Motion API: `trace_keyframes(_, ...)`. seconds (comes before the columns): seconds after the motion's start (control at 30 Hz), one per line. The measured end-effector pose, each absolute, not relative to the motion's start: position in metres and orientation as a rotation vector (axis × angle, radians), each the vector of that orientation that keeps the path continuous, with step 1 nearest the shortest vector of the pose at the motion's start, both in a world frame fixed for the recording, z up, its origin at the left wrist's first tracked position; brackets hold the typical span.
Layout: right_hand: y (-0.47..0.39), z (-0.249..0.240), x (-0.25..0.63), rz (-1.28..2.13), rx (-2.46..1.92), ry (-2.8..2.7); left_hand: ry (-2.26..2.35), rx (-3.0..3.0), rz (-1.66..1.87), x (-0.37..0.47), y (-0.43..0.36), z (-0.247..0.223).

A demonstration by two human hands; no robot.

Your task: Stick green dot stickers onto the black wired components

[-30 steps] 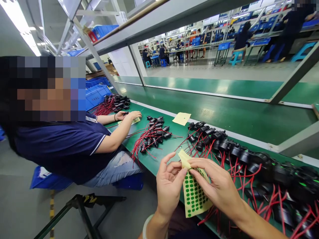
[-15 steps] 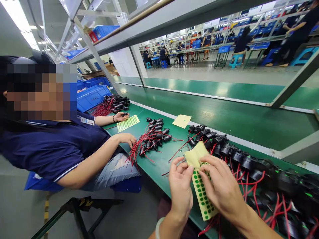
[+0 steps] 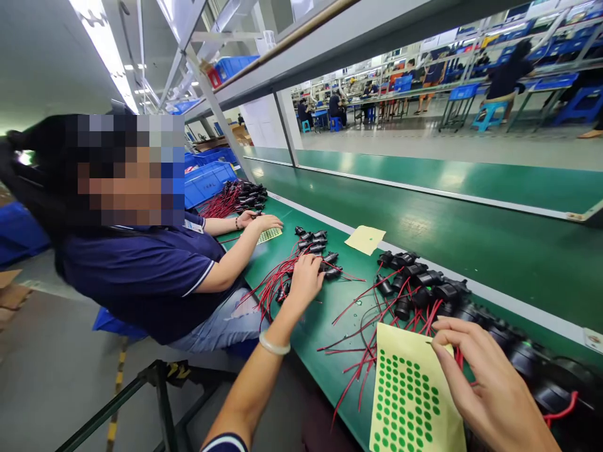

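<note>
My right hand (image 3: pixel 485 370) pinches the upper right edge of a pale yellow sheet of green dot stickers (image 3: pixel 405 395), between thumb and fingers. A thin dark sliver shows at the thumb tip; I cannot make out what it is. My left hand (image 3: pixel 306 277), with a pale bangle at the wrist, reaches over the middle pile of black plastic parts with red wires (image 3: pixel 313 242). Its fingers are loosely bent over the parts, with no part visibly held; the thumb is mostly hidden. More black wired parts (image 3: pixel 414 276) lie in a row behind the sheet, partly covered by my right hand.
A co-worker (image 3: pixel 141 282) sits at my left, both hands by another dotted sheet (image 3: pixel 270 235). A yellow backing paper (image 3: pixel 366 240) lies along the green bench's (image 3: pixel 325 333) far edge. Blue bins (image 3: pixel 210 183) and another wired pile (image 3: pixel 245 198) stand beyond. Metal shelf framing crosses above.
My left hand has left the sticker sheet and moved left and forward to the middle pile. The sheet stays in my right hand, now turned flatter. The co-worker's nearer hand has moved to the other sheet.
</note>
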State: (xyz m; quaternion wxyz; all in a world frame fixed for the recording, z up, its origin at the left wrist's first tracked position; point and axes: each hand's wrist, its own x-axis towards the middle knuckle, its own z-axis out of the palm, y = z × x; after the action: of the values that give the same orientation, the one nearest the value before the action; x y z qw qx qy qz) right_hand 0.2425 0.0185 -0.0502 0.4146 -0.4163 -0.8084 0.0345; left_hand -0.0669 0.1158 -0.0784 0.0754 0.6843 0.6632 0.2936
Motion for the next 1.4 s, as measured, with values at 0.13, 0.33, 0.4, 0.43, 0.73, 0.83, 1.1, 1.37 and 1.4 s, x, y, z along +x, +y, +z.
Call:
trace_keyframes(0.13,0.022,-0.054,0.241,0.122,-1.046,-2.036,1.879,2.179,0.564,-0.099,0.154,-0.075)
trace_keyframes(0.33,0.023,-0.045,0.233,0.162,-1.069,-2.018,1.775,2.194,0.619,-0.106,0.154,-0.073)
trace_keyframes(0.4,0.023,-0.038,0.23,0.153,-1.064,-2.0,1.777,2.158,0.787,-0.101,0.143,-0.067)
trace_keyframes(0.43,0.023,-0.034,0.229,0.152,-1.057,-1.992,1.779,2.132,0.891,-0.098,0.136,-0.063)
trace_keyframes(0.73,0.005,0.004,0.215,0.2,-0.951,-1.98,1.317,1.796,1.648,-0.029,0.043,-0.022)
trace_keyframes(0.83,-0.007,0.019,0.211,0.191,-0.88,-1.985,1.011,1.587,1.747,-0.002,0.017,-0.018)
trace_keyframes(1.1,-0.03,0.049,0.206,0.132,-0.796,-2.093,1.01,1.589,1.665,0.032,-0.026,-0.023)
trace_keyframes(1.37,-0.035,0.049,0.202,-0.142,-0.772,-2.153,1.055,1.747,1.636,0.038,-0.037,-0.017)
trace_keyframes(1.4,-0.036,0.048,0.202,-0.162,-0.767,-2.162,1.057,1.752,1.633,0.039,-0.038,-0.017)
